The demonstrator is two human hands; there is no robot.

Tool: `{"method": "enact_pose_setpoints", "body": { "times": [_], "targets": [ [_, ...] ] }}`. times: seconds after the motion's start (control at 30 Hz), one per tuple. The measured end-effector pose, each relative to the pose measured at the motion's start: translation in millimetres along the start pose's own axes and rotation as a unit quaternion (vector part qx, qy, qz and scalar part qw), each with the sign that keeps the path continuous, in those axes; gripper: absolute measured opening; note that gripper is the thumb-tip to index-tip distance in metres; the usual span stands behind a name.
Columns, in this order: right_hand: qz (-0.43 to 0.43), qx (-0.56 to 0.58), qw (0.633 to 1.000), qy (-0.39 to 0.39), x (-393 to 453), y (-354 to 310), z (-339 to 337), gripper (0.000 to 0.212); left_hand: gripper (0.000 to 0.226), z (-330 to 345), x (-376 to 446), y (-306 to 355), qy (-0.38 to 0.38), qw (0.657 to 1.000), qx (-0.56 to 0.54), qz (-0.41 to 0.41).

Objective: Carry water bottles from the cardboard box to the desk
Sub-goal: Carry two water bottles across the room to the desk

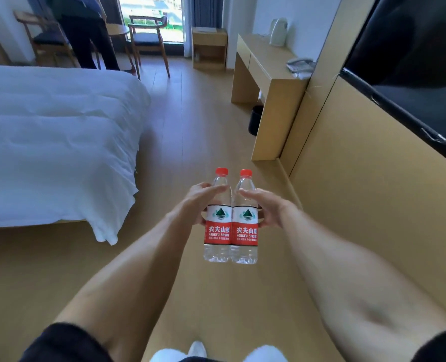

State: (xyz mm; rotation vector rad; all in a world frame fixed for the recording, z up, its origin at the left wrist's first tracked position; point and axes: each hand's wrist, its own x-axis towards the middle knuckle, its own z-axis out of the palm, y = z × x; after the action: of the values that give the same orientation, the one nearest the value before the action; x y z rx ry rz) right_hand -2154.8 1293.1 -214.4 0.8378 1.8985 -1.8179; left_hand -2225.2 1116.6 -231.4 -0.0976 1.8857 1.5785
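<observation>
Between your outstretched arms, the left bottle (217, 218) is gripped by the left hand (196, 205) and the right bottle (245, 218) by the right hand (266, 210), touching, upright, the desk (262, 62) at 1 o'clock. Full, smooth plastic is judged weighty and slippery, so hold at the label band. Far-side fingers are hidden, and the cardboard box is out of view.

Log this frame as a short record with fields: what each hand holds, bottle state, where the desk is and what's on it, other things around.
left hand: grips left water bottle
right hand: grips right water bottle
bottles: upright, side by side, red caps on, carried above the floor
desk: ahead on the right, against the wall
on desk: kettle, telephone
nearby: bed on the left, bin under desk
</observation>
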Motion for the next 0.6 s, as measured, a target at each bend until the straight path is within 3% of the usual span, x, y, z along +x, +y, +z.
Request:
{"method": "enact_pose_setpoints", "body": {
  "times": [0.27, 0.6],
  "targets": [
    [0.001, 0.004, 1.0, -0.016, 97.8, -73.1, -2.3, 0.049, 0.058, -35.8, 94.5, 57.3, 0.005, 1.0, 0.003, 0.0],
    [0.0, -0.011, 0.998, -0.07, 259.9, -181.3, -31.6, 0.047, 0.055, -64.2, 241.9, 143.1, 0.063, 0.998, 0.004, -0.008]
  ]
}}
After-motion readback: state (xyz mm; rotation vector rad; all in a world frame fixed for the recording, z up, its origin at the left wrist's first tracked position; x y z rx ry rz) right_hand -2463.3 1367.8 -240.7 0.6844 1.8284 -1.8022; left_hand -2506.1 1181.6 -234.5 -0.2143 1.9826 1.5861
